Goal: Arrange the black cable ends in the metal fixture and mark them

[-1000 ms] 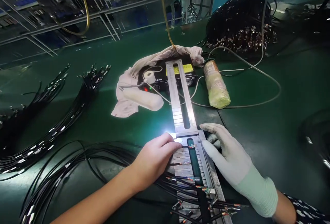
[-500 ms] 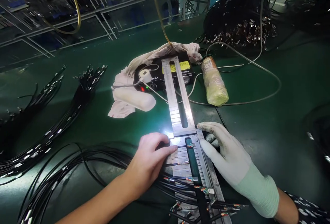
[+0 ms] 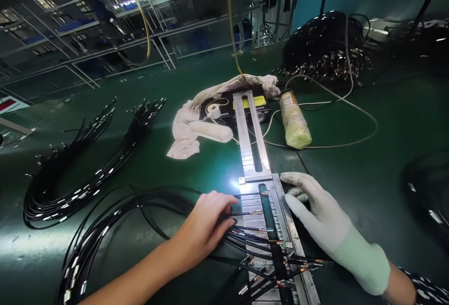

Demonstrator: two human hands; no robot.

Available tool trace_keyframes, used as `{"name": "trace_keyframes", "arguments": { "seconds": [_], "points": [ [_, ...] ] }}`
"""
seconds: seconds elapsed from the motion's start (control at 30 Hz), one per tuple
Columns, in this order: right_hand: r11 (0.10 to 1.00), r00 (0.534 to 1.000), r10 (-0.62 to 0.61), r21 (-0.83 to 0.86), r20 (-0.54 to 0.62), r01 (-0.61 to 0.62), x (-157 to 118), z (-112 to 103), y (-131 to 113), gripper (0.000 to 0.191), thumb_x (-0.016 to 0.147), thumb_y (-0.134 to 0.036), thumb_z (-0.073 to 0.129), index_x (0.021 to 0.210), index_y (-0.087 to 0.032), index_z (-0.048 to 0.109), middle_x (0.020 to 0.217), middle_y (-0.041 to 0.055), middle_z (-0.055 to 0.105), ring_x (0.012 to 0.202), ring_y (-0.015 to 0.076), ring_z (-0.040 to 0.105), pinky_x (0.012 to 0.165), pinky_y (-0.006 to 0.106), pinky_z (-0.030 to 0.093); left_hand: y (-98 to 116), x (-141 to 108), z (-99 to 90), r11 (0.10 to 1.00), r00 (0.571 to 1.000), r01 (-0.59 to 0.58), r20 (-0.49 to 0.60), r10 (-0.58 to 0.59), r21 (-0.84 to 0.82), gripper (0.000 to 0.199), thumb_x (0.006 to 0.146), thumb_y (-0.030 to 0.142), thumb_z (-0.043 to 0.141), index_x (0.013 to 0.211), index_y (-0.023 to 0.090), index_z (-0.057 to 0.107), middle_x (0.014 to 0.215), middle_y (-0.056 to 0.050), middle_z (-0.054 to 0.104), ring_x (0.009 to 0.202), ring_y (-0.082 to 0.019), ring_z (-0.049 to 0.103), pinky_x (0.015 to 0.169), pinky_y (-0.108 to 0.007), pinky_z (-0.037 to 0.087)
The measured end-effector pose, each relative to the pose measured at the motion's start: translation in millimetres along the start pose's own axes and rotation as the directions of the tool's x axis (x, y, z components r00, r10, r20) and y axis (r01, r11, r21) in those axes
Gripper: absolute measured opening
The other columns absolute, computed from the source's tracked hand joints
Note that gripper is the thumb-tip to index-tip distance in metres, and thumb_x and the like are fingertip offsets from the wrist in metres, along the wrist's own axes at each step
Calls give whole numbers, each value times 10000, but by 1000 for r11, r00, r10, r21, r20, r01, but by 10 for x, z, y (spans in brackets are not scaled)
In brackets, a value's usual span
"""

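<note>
A long slotted metal fixture lies on the green bench, with black cables laid across it, their stripped ends showing coloured wires. My bare left hand is over the cables at the fixture's left edge; its thumb and forefinger stand apart, the other fingers hidden underneath. My right hand, in a white and green glove, rests beside the right rail, thumb and forefinger spread at the rail. Above the hands, a slotted metal plate leans from the fixture onto a black control box.
Black cable bundles curve across the left of the bench. A wrapped yellow-green roll stands behind my right hand, near a looping grey cord. A white lamp shines on the fixture. A big cable heap sits at the back right.
My left hand has let go of the top cable and drawn back toward the lower cables. My right hand stays by the rail. The view has shifted.
</note>
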State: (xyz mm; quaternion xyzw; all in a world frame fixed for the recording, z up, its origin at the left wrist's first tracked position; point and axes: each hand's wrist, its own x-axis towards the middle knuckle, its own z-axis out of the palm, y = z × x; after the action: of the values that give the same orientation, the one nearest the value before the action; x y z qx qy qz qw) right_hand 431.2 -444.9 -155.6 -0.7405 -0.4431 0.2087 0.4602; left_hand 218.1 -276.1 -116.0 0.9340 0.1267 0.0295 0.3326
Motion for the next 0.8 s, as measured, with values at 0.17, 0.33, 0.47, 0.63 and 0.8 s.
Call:
{"name": "trace_keyframes", "arguments": {
  "seconds": [0.17, 0.33, 0.47, 0.63, 0.8],
  "points": [
    [1000, 1000, 25, -2, 7, -25, -5, 22, 32, 269, 947, -311, 463, 1213, -309, 507, 1201, 0, 504, 820, 131, 560, 749, 311, 518, 3, 62, 57, 994, 996, -33, -80, 24, -107, 120, 951, 135, 467, 976, 179, 576, 899, -34, 561, 853, -152, 509, 769, -275, 416],
    [1000, 1000, 24, -6, 4, -24, 34, 37, -2, 263, 942, -294, 464, 1199, -293, 514, 1212, 2, 505, 838, 133, 561, 802, 322, 513, -25, 257, 119, 981, 974, -186, -142, 176, -60, 230, 958, 134, 460, 1102, 169, 636, 918, -67, 582, 828, -147, 538, 727, -255, 444],
    [1000, 1000, 18, -19, -6, -18, 32, 28, -27, 248, 936, -289, 466, 1176, -307, 526, 1205, -15, 507, 858, 136, 564, 809, 325, 511, -35, 357, 86, 965, 959, -260, -111, 262, 28, 251, 956, 114, 440, 1111, 144, 635, 905, -80, 592, 813, -148, 555, 722, -257, 466],
    [999, 1000, 8, -32, -11, -9, 22, 22, -23, 254, 926, -278, 472, 1173, -303, 527, 1220, -13, 507, 882, 144, 565, 810, 327, 508, -42, 431, 63, 955, 952, -289, -83, 294, 69, 237, 960, 104, 419, 1095, 146, 610, 918, -75, 595, 834, -147, 551, 746, -260, 472],
    [998, 1000, 25, -62, 11, -24, 36, 14, -31, 254, 927, -300, 467, 1175, -332, 514, 1237, -36, 499, 922, 154, 561, 814, 342, 510, -28, 384, 93, 944, 941, -309, -105, 321, 115, 205, 946, 82, 441, 1073, 120, 597, 952, -89, 575, 876, -165, 519, 761, -285, 451]
  ]
}}
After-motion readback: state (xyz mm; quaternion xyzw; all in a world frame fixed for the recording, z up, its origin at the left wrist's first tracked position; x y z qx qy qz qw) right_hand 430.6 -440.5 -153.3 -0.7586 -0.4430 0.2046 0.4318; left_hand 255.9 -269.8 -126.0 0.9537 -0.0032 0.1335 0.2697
